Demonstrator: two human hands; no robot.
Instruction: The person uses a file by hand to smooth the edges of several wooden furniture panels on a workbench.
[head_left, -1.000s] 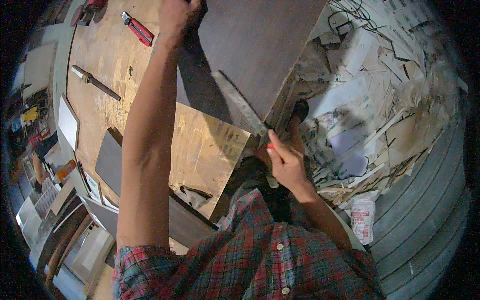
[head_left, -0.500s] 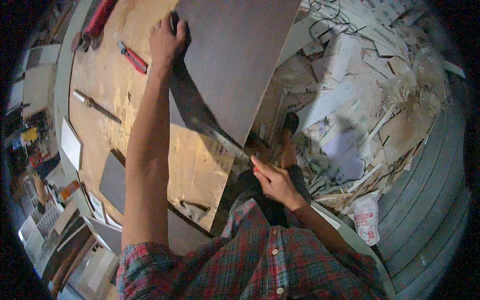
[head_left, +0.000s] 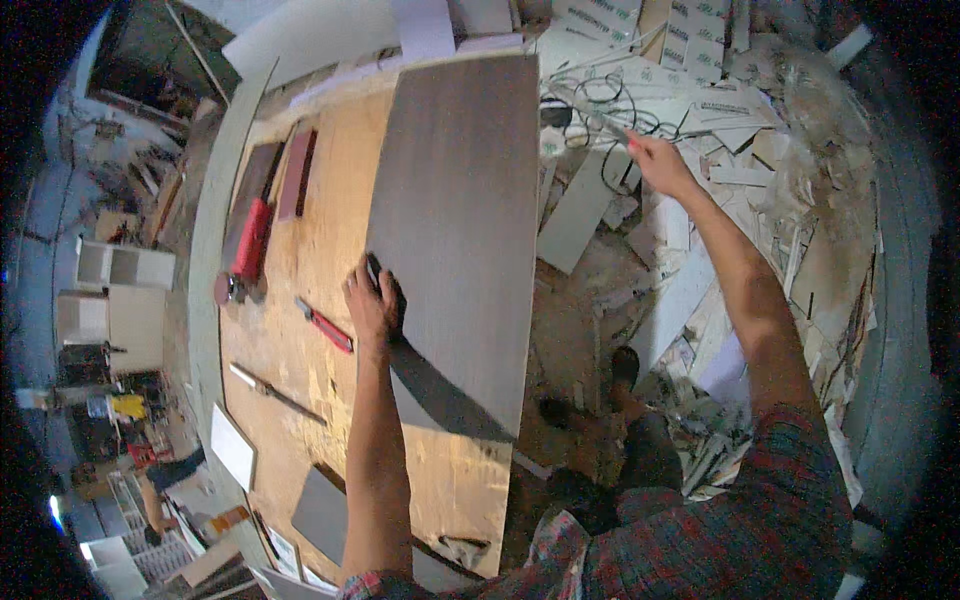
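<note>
A large grey-brown panel (head_left: 460,220) lies on the wooden workbench (head_left: 330,230), its near right corner hanging past the bench edge. My left hand (head_left: 375,305) grips the panel's left edge, fingers curled over it. My right hand (head_left: 660,165) is stretched far out to the upper right over the scrap pile. It holds a long thin grey strip (head_left: 590,112), with something small and red showing at the fingers.
On the bench left of the panel lie a red knife (head_left: 325,325), a red tool (head_left: 250,245), dark boards (head_left: 295,175) and a metal bar (head_left: 275,392). A small grey board (head_left: 325,510) sits near me. White offcuts (head_left: 575,210), cables (head_left: 600,95) and scraps cover the floor at right.
My right hand has swung from the panel's near corner up and out to the right, carrying the thin strip. My left hand still grips the panel's left edge.
</note>
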